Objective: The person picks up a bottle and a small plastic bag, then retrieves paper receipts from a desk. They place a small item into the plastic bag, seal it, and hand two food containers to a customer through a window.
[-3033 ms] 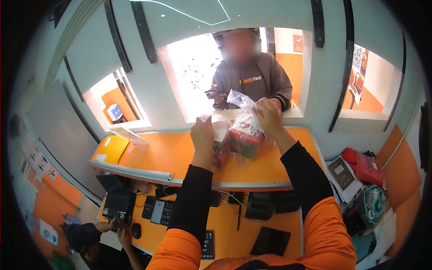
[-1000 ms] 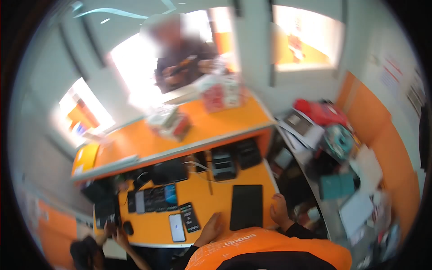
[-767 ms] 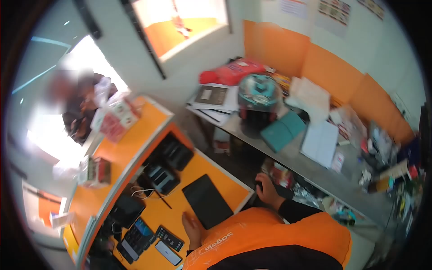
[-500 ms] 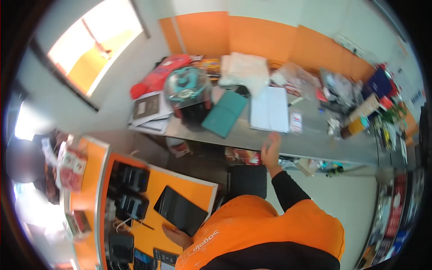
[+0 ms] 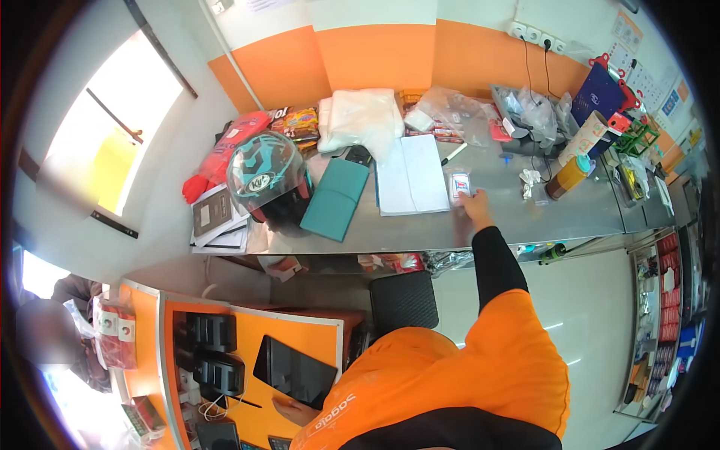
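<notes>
My right hand (image 5: 476,209) reaches over the metal table, its fingers closed at the near edge of a small white packet (image 5: 459,184) with a blue and red label. Just left of the packet lies an open book with white pages (image 5: 412,177). Low in view, my left hand (image 5: 295,412) is at the lower edge of a dark-screened tablet (image 5: 295,370) and grips it; part of that hand is hidden by the tablet and my orange sleeve. The tablet is over the orange counter (image 5: 259,326).
On the metal table (image 5: 360,241) stand a helmet (image 5: 264,176), a teal folder (image 5: 335,199), white cloth-like bags (image 5: 360,120) and a brown bottle (image 5: 568,178). A black stool (image 5: 403,301) stands below. Black card-terminal-like devices (image 5: 214,332) sit on the counter. A person (image 5: 75,289) is at far left.
My right hand has gone from open above the table's front edge to the small packet, fingers now on it. The view has shifted. My left hand stays at the tablet.
</notes>
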A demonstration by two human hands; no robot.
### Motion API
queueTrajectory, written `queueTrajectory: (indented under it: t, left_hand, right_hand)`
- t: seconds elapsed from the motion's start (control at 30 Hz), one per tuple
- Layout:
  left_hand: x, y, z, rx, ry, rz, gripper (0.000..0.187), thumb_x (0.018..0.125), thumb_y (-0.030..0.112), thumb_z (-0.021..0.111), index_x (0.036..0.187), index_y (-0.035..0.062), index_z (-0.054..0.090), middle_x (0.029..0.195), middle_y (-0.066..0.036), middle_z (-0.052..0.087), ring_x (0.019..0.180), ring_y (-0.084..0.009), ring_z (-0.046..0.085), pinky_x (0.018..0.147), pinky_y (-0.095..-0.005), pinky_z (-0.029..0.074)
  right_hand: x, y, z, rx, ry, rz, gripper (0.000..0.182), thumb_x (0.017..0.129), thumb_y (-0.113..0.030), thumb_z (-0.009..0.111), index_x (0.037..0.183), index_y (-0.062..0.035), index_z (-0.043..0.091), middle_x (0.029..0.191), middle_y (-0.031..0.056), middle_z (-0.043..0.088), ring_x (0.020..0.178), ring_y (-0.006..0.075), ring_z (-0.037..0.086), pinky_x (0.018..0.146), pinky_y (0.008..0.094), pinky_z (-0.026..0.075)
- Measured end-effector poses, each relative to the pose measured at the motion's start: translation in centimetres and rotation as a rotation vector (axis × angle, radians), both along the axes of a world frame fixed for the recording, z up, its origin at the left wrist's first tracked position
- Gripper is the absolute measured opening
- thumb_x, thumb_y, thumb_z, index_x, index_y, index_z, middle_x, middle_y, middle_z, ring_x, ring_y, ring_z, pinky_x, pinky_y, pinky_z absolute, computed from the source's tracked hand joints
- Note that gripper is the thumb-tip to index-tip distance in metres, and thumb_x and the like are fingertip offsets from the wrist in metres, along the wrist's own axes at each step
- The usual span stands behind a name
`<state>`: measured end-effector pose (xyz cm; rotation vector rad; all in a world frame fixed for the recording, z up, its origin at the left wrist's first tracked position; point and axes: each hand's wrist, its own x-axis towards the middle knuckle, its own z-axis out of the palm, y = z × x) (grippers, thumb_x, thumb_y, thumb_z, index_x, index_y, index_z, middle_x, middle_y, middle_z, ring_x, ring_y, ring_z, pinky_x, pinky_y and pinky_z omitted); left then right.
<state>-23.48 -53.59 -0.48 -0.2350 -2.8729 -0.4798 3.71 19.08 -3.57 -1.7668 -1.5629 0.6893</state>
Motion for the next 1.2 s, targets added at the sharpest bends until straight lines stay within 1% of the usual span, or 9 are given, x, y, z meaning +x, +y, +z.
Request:
queueTrajectory:
  t: [0.17,0.3,0.57,0.67,0.77,0.97,1.07,1.13,1.2]
  left_hand:
    - [0.0,0.0,0.2,-0.011,-0.014,-0.007,0.047,0.105,0.015,0.041,0.146,-0.0061,0.038,0.146,-0.027,0.044,0.135,-0.0421,0.044,0.111,-0.0459,0.04]
    - [0.1,-0.1,0.3,-0.032,-0.03,-0.014,0.046,0.105,0.017,0.041,0.146,-0.006,0.038,0.146,-0.027,0.044,0.135,-0.0417,0.044,0.11,-0.0458,0.04]
    - [0.1,-0.3,0.6,-0.095,-0.067,-0.029,0.046,0.107,0.02,0.041,0.145,-0.0057,0.039,0.145,-0.026,0.044,0.135,-0.041,0.045,0.11,-0.0456,0.041]
    - [0.3,-0.6,0.7,-0.11,-0.085,-0.037,0.046,0.107,0.021,0.041,0.145,-0.0056,0.039,0.145,-0.026,0.044,0.135,-0.0407,0.045,0.109,-0.0455,0.041]
    - [0.3,-1.3,0.9,-0.109,-0.092,-0.046,0.046,0.108,0.022,0.041,0.145,-0.0055,0.039,0.144,-0.026,0.044,0.135,-0.0404,0.045,0.109,-0.0455,0.041]
    - [1.0,-2.2,1.3,-0.11,-0.09,-0.075,0.046,0.109,0.024,0.04,0.144,-0.0053,0.039,0.144,-0.025,0.045,0.135,-0.0399,0.045,0.109,-0.0453,0.042]
    - [0.4,-3.3,1.0,0.04,-0.116,-0.056,0.049,0.109,0.026,0.041,0.146,-0.005,0.036,0.145,-0.024,0.043,0.136,-0.0393,0.044,0.11,-0.0452,0.041]
    - [-0.7,-4.3,-0.2,0.324,-0.175,0.064,0.051,0.109,0.026,0.042,0.148,-0.0046,0.032,0.148,-0.023,0.04,0.138,-0.0391,0.041,0.112,-0.0449,0.038]
    - [-0.1,-3.4,1.4,0.212,-0.065,0.045,0.054,0.108,0.027,0.044,0.149,-0.004,0.029,0.149,-0.022,0.039,0.141,-0.0381,0.038,0.116,-0.0449,0.034]
  right_hand:
    - [2.9,2.5,-1.8,0.382,-0.331,-0.12,0.042,0.087,-0.025,0.068,0.116,0.005,0.062,0.116,0.0224,0.063,0.112,0.0392,0.057,0.097,0.0443,0.047]
    - [11.4,1.6,0.8,0.12,-0.451,-0.45,0.036,0.085,-0.015,0.063,0.115,0.0042,0.061,0.119,0.025,0.06,0.115,0.0405,0.054,0.101,0.0454,0.043]
    - [27.9,5.8,-6.2,0.026,-0.081,-0.236,0.06,0.089,-0.02,0.065,0.146,-0.0078,0.051,0.142,0.0192,0.055,0.13,0.0362,0.05,0.108,0.0402,0.041]
    - [28.7,7.1,-6.6,-0.046,0.12,-0.295,0.057,0.088,-0.02,0.065,0.144,-0.0121,0.054,0.138,0.0219,0.059,0.131,0.0399,0.051,0.112,0.0445,0.037]
    - [27.3,8.1,-4.8,-0.163,-0.009,-0.336,0.048,0.093,-0.023,0.055,0.139,-0.0125,0.058,0.134,0.0229,0.062,0.129,0.0411,0.053,0.109,0.0449,0.041]
    - [29.7,14.0,-7.7,-0.369,-0.761,0.059,0.043,0.097,-0.03,0.039,0.121,-0.0111,0.07,0.127,0.0198,0.067,0.118,0.0387,0.063,0.099,0.0457,0.048]
    - [28.8,12.0,-5.5,-0.375,-0.674,-0.282,0.038,0.095,-0.027,0.045,0.117,-0.0089,0.071,0.119,0.0179,0.069,0.111,0.0387,0.065,0.096,0.0471,0.049]
    - [25.1,8.3,-1.0,-0.123,-0.418,-0.608,0.035,0.095,-0.025,0.048,0.113,-0.0088,0.072,0.116,0.0163,0.071,0.108,0.0378,0.066,0.095,0.0475,0.049]
    - [19.8,3.8,5.1,0.214,-0.399,-0.637,0.032,0.094,-0.024,0.051,0.112,-0.0084,0.073,0.114,0.0151,0.071,0.109,0.0364,0.066,0.095,0.0468,0.048]
